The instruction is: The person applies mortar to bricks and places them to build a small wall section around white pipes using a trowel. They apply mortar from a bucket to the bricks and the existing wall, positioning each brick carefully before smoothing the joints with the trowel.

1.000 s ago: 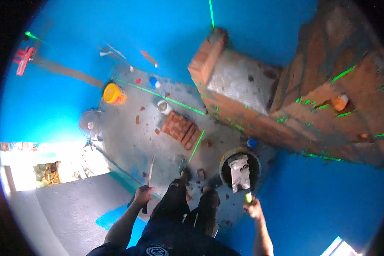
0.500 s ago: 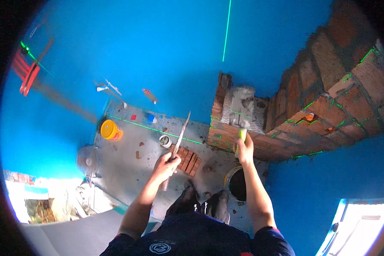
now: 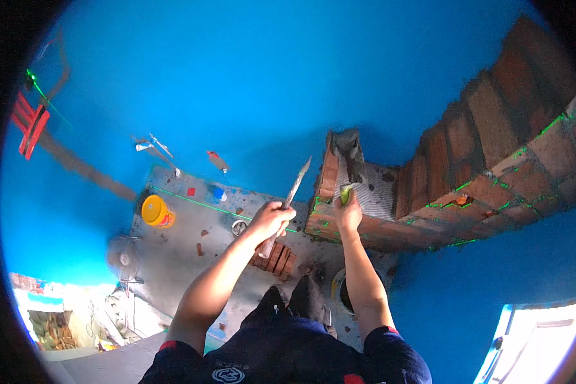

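Trowel (image 3: pixel 297 183) gripped by left hand (image 3: pixel 271 221); scoop (image 3: pixel 345 191), gripped by right hand (image 3: pixel 349 214), newly tipped at brickwork's (image 3: pixel 327 174) left edge, seemingly being unloaded.

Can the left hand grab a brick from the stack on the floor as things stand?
Probably not: the left hand is closed around a long pointed tool, and the brick stack sits on the floor below. It would likely have to let go and lower first.
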Available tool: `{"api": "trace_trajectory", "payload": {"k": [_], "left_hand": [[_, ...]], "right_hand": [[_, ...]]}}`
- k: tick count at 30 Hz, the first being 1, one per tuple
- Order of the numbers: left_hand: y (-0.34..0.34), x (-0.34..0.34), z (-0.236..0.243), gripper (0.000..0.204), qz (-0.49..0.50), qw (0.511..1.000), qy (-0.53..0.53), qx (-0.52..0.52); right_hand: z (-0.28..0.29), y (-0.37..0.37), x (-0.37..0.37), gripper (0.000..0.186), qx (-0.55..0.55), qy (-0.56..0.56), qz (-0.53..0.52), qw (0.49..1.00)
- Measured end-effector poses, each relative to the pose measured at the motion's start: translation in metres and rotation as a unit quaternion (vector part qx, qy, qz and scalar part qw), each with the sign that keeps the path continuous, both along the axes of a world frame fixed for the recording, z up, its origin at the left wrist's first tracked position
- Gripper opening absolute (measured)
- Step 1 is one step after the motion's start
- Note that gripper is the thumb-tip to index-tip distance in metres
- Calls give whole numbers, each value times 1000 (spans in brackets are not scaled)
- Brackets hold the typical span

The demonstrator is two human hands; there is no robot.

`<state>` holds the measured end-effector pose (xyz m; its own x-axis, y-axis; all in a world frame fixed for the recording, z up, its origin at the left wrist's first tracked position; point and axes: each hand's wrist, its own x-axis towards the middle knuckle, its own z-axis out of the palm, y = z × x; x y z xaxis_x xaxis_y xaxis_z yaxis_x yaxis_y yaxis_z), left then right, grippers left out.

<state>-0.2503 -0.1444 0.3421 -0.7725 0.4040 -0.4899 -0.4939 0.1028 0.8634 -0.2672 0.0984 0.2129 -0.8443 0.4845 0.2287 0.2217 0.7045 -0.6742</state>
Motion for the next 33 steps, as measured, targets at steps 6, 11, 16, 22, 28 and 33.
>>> {"api": "trace_trajectory", "payload": {"k": [6,11,16,22,28,33], "left_hand": [[53,-52,5,21,7,1000,-15,6],[82,-59,12,22,28,999,2,-22],[89,-52,0,23,35,998,9,-59],[90,-46,-14,23,38,992,26,-118],[85,-25,-3,20,2,987,35,-158],[70,-8,-43,22,1,985,42,-170]], "right_hand": [[-14,18,10,58,68,-14,59,996],[-9,28,25,66,106,-40,89,990],[-10,45,46,69,134,-57,126,981],[-19,56,64,70,158,-50,150,975],[-35,52,85,64,177,-62,141,972],[-45,31,104,66,186,-82,114,973]]}}
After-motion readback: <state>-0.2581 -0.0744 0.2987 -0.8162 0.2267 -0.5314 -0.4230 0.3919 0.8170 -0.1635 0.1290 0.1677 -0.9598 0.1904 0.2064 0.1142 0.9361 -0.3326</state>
